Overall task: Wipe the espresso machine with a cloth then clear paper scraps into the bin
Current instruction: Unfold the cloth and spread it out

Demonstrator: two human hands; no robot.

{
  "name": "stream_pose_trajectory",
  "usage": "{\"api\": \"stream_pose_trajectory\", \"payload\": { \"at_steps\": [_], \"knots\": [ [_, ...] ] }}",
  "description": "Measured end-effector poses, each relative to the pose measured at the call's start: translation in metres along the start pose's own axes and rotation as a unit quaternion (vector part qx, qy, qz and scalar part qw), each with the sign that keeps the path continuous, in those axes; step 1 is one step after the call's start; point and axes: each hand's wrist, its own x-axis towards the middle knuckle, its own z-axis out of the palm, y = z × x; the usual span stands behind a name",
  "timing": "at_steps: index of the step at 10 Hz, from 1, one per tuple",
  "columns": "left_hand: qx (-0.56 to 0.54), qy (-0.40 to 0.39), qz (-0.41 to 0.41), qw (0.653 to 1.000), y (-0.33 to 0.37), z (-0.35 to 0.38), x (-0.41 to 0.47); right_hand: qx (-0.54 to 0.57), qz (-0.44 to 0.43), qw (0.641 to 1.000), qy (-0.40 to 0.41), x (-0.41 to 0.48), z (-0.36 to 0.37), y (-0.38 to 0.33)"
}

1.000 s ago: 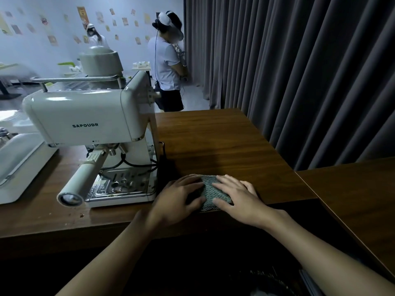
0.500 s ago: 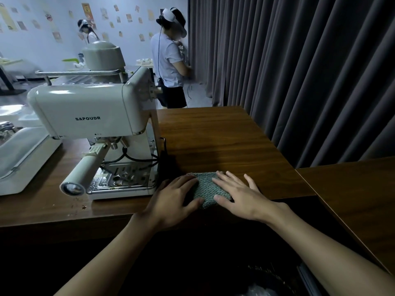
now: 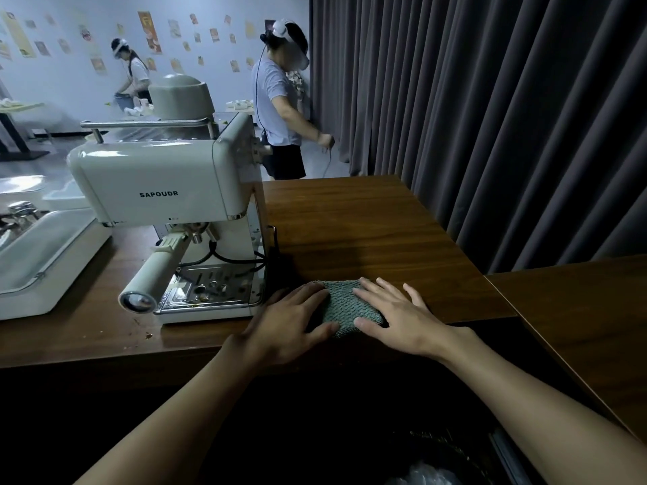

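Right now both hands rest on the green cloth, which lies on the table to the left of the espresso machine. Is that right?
Not quite: the head view shows the cloth lying to the right of the espresso machine, not the left. The rest holds: the left hand and the right hand both rest on it, on the table.

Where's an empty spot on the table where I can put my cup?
Best spot: the bare table behind the cloth, between the espresso machine and the curtain. The side table on the right is bare too. Crowded: a white tray sits left of the machine, whose handle juts forward, and the left hand and right hand lie on the cloth.
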Motion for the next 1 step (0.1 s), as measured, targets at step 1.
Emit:
{"api": "stream_pose_trajectory", "payload": {
  "at_steps": [1],
  "knots": [
    [-0.01, 0.015, -0.008, 1.0, 0.0062, -0.0106, 0.0048, 0.041, 0.013, 0.998, 0.038, -0.0029, -0.0056, -0.0036]
  ]
}}
